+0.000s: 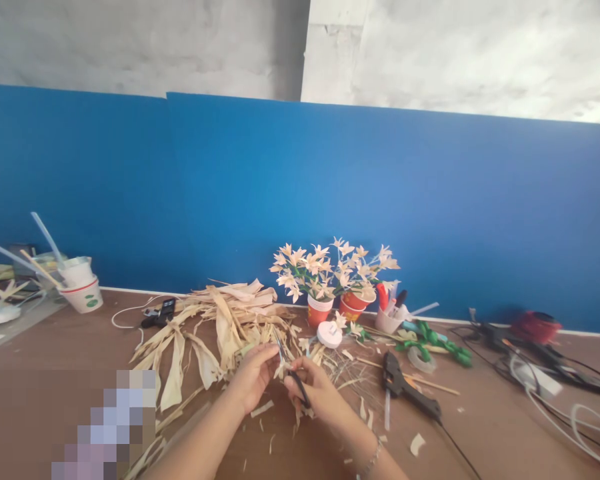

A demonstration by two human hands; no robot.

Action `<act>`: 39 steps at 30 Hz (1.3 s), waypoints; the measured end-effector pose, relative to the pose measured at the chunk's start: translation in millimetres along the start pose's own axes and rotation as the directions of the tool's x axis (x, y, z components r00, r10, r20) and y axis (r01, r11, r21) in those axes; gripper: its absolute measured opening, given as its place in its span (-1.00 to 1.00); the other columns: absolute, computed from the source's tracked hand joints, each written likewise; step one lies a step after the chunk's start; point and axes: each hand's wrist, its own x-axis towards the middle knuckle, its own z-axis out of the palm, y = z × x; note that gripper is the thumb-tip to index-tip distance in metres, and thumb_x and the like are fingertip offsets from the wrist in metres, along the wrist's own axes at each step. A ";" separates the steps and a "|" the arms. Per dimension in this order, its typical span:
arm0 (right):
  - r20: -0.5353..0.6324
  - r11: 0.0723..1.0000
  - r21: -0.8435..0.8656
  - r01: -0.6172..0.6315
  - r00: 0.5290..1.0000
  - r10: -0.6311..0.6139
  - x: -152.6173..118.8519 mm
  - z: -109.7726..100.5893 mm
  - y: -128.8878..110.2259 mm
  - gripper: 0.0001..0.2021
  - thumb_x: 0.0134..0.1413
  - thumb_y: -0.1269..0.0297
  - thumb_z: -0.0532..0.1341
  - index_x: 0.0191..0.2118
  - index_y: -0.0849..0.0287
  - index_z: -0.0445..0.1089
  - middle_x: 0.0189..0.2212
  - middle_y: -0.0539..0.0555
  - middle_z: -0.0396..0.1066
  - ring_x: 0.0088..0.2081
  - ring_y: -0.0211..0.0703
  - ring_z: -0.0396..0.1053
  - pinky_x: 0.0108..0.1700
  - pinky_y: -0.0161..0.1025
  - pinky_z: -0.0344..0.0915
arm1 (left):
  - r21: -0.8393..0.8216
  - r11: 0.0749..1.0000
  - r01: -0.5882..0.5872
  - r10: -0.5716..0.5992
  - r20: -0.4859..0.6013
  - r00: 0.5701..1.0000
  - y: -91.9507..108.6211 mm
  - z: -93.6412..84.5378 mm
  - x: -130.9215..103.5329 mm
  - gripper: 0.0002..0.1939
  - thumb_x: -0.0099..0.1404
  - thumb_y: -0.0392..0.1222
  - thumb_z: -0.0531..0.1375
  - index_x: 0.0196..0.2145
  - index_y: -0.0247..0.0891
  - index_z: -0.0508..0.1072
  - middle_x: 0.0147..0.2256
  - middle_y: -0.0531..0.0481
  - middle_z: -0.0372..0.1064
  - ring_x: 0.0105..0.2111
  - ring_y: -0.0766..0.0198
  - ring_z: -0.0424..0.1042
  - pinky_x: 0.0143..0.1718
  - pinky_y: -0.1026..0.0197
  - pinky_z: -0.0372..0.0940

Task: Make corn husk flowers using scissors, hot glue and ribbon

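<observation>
My right hand (310,387) is closed on the black handles of a pair of scissors (299,389), whose blades point up and left. Close beside it, my left hand (256,375) pinches a small piece of pale husk (281,369) at the blades. Behind both hands lies a heap of dried corn husks (227,327). Beyond them, pale husk flowers with green leaves stand in a red cup (320,311) and another red cup (353,307). A round white lid-like piece (329,335) sits in front of these cups.
A black glue gun (407,387) lies right of my hands, its cord running to the front edge. Green bundles (443,347) and tangled cables (545,400) are farther right. White cups (83,287) stand far left. A blue panel (380,187) runs behind the brown table (495,433).
</observation>
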 end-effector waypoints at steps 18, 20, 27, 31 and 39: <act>-0.057 0.998 0.062 0.033 0.998 -0.030 -2.0 11.6 -2.3 -0.53 -0.28 -0.06 0.31 -0.38 0.16 0.13 -0.66 -0.15 0.24 -0.70 -0.43 0.15 -0.66 -0.45 0.01 | -0.031 0.998 -0.059 0.060 0.006 0.998 -7.3 -0.5 2.5 -0.89 -0.02 -0.27 0.30 -0.54 -0.34 0.45 -0.57 0.06 0.31 -0.51 0.37 0.27 -0.42 0.30 0.16; -0.068 0.997 0.062 0.040 0.997 -0.036 -2.1 12.0 -2.4 -0.53 -0.28 -0.05 0.31 -0.40 0.16 0.12 -0.68 -0.15 0.23 -0.71 -0.44 0.13 -0.67 -0.45 0.00 | -0.029 0.997 -0.066 0.066 0.011 0.998 -8.1 -1.1 3.2 -0.90 -0.01 -0.27 0.30 -0.54 -0.34 0.45 -0.57 0.06 0.31 -0.50 0.37 0.27 -0.42 0.30 0.16; -0.094 0.994 0.085 0.068 0.994 -0.060 -1.7 13.6 -1.0 -0.55 -0.26 -0.03 0.31 -0.42 0.15 0.09 -0.74 -0.21 0.16 -0.74 -0.49 0.02 -0.72 -0.48 -0.07 | -0.043 0.996 -0.079 0.079 0.014 0.997 -8.5 -1.8 2.8 -0.91 0.00 -0.29 0.29 -0.55 -0.34 0.45 -0.58 0.08 0.29 -0.52 0.40 0.26 -0.42 0.33 0.17; -0.097 0.992 0.098 0.084 0.993 -0.074 -3.0 14.2 -0.3 -0.56 -0.23 -0.01 0.31 -0.43 0.16 0.10 -0.74 -0.22 0.11 -0.74 -0.50 -0.02 -0.71 -0.49 -0.09 | -0.047 0.996 -0.073 0.073 0.000 0.997 -6.7 -0.1 1.3 -0.89 -0.01 -0.29 0.30 -0.58 -0.34 0.44 -0.60 0.07 0.28 -0.53 0.40 0.26 -0.44 0.34 0.17; -0.094 0.991 0.109 0.075 0.993 -0.065 -4.6 18.9 -3.6 -0.54 -0.28 -0.02 0.33 -0.41 0.14 0.11 -0.72 -0.21 0.12 -0.72 -0.46 0.04 -0.69 -0.47 -0.04 | -0.083 0.995 -0.051 0.051 0.002 0.999 -5.6 1.5 0.4 -0.91 -0.01 -0.30 0.30 -0.57 -0.32 0.44 -0.59 0.08 0.29 -0.52 0.40 0.27 -0.43 0.33 0.18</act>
